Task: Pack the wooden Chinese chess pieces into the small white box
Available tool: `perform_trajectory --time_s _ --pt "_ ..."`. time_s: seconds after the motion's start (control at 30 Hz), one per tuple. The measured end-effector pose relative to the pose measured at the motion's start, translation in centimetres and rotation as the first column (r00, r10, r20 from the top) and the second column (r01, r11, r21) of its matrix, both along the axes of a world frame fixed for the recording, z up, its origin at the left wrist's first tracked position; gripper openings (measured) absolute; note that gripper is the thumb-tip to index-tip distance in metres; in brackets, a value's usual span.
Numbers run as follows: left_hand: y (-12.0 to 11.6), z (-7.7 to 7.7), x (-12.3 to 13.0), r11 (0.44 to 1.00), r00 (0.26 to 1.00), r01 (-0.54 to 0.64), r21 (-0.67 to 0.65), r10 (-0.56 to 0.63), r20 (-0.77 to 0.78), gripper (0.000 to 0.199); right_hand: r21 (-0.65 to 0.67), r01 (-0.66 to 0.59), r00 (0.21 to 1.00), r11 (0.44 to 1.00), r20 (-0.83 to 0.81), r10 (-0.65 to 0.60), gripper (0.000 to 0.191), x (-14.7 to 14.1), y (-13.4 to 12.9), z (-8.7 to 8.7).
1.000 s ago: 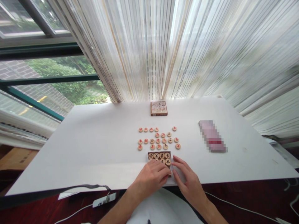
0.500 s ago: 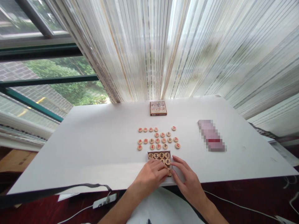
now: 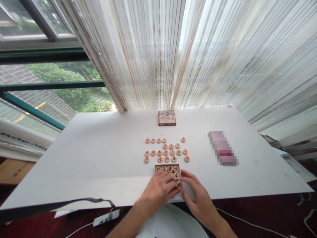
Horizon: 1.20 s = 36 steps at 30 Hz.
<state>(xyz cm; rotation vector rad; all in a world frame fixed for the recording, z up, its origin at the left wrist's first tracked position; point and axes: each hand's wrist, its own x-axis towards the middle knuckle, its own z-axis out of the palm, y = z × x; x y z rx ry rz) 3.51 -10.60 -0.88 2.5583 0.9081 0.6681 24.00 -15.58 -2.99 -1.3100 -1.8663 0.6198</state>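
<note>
An open box (image 3: 167,165) near the table's front edge holds rows of round wooden pieces with black characters. My left hand (image 3: 160,186) lies over the box's lower left, fingers bent down onto a piece (image 3: 179,185) at the box's right side; its grip is partly hidden. Beside the right wall, my right hand (image 3: 195,188) has its fingers apart, tips touching the box edge. Beyond the box lie loose pieces in uneven rows, most with red characters, such as one piece (image 3: 187,158) at the right end, and several with black ones (image 3: 173,159).
A flat box lid (image 3: 167,118) with printed characters lies at the table's back. On the right of the white table (image 3: 99,158) is a blurred pink object (image 3: 223,148). A dark strap (image 3: 86,199) crosses the front left edge, above a power strip (image 3: 106,218).
The view has tilted slightly, so the table's contents sit a little lower in the picture. Both hands remain at the box, with only slight finger movement.
</note>
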Motion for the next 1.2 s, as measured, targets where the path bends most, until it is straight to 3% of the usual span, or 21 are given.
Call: perform_trajectory --time_s 0.33,0.53,0.63,0.83,0.97,1.2 --pt "0.0 -0.9 0.2 0.998 1.000 -0.021 0.052 0.022 -0.021 0.013 -0.018 -0.011 1.000 1.000 0.019 0.011 0.029 0.1 -0.2 -0.3" --pt "-1.0 0.5 -1.0 0.999 0.996 -0.039 -0.010 0.040 0.076 0.007 -0.043 -0.006 0.998 0.999 0.063 0.009 0.024 -0.1 -0.3 0.0" --pt "-1.6 0.8 -2.7 0.985 0.971 -0.172 -0.003 0.170 0.166 0.006 -0.038 0.008 0.993 0.999 0.114 -0.003 0.018 -0.5 -0.3 0.1" --pt "-2.3 -1.0 -6.0 0.938 0.927 -0.346 0.004 0.341 0.159 0.018 -0.015 0.043 0.967 0.999 0.252 -0.038 0.018 -1.0 0.0 0.1" --pt "-2.6 -1.7 -6.6 0.929 0.919 -0.369 -0.015 0.368 0.142 0.017 0.028 0.057 0.937 0.998 0.343 -0.064 0.022 -1.2 0.3 0.5" --pt "-2.4 -1.5 -6.5 0.934 0.925 -0.355 -0.048 0.358 0.129 0.014 0.088 0.055 0.898 0.995 0.431 -0.088 0.020 -1.4 0.6 1.1"
